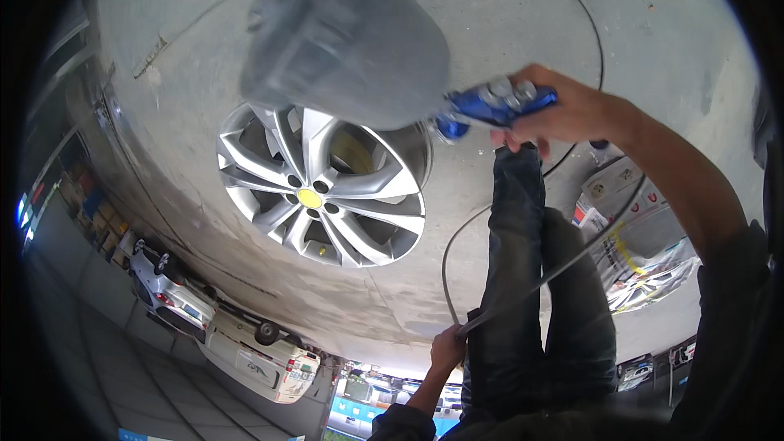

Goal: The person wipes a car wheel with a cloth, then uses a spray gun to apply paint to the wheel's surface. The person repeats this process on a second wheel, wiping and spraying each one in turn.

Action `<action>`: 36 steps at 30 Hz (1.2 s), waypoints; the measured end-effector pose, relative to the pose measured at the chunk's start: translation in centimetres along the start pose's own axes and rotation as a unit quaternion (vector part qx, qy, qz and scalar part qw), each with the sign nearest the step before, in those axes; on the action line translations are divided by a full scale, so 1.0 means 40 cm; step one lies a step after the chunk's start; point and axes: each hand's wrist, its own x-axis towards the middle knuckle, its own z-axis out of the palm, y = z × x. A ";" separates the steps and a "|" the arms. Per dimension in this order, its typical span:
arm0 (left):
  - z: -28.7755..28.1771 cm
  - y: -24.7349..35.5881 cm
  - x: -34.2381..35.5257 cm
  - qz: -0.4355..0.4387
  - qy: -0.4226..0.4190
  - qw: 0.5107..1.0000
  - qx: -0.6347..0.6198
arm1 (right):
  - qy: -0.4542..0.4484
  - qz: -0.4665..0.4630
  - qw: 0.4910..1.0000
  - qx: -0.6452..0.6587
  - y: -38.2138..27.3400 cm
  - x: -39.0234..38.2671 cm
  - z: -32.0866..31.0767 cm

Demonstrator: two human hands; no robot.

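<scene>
My right hand (563, 110) is closed around a blue spray gun (490, 104) with silver knobs. A large grey cup (351, 49), slightly blurred, sits on the gun and hides the wheel's upper edge. The silver alloy wheel rim (359, 211) lies on the concrete floor just beyond my legs, to the left of the gun. It has paired spokes and a yellow centre cap (309, 198). Low in the middle, my left hand (447, 349) is closed on a thin dark hose (523, 288), beside my leg.
The hose loops over the concrete floor (523, 24) around my legs. At the right lies another silver wheel (653, 287) beside printed plastic sheeting (625, 196). Parked at the lower left are a white van (257, 359) and a silver car (171, 294).
</scene>
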 end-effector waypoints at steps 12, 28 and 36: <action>-0.077 0.231 -0.040 -0.075 -0.069 0.982 -0.157 | -0.033 -0.140 0.986 -0.087 -0.360 0.224 -0.071; -0.040 0.590 -0.146 -0.159 -0.032 0.938 -0.306 | -0.234 -0.073 0.947 -0.207 -0.624 0.547 -0.042; -0.114 0.728 -0.186 -0.153 -0.045 0.924 -0.347 | -0.219 0.000 0.944 -0.247 -0.784 0.493 -0.043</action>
